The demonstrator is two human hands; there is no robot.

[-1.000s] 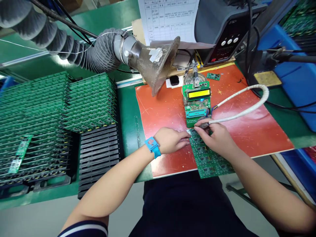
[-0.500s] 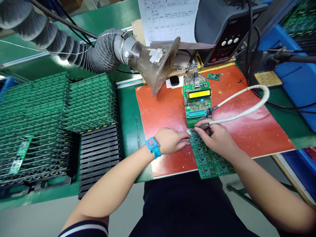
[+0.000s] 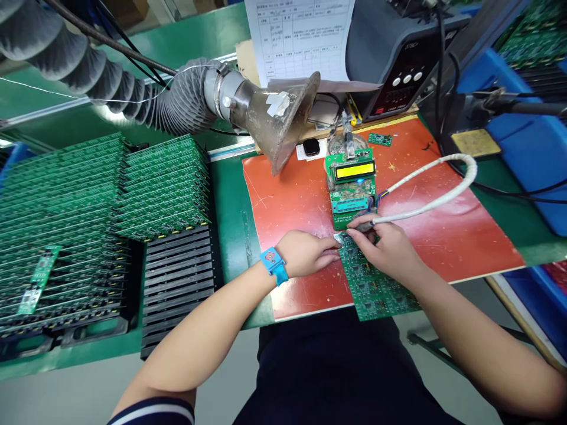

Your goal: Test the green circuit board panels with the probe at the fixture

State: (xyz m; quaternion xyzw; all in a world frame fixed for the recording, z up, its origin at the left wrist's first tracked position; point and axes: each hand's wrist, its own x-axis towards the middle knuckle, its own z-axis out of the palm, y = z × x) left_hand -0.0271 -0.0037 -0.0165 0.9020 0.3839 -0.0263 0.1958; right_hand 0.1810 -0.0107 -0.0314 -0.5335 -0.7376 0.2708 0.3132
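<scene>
A green circuit board panel [image 3: 376, 283] lies on the red mat [image 3: 305, 295], its lower part past the front edge. My left hand [image 3: 305, 252], with a blue wrist strap [image 3: 273, 264], touches the panel's upper left edge with its fingertips. My right hand [image 3: 390, 245] is closed on the connector end of a white wrapped cable [image 3: 425, 208], over the panel's top edge. Its fingers partly hide the connector. Just beyond stands a green programmer board [image 3: 353, 189] with a lit yellow display and a teal socket.
Racks of upright green boards [image 3: 162, 183] stand at the left beside a black slotted rack [image 3: 179, 283]. A fume hose nozzle [image 3: 279, 118] hangs above the mat. A soldering station [image 3: 398, 65] and blue bins [image 3: 522, 147] are at the right.
The camera view has shifted slightly. Both hands keep their places on the panel and the cable.
</scene>
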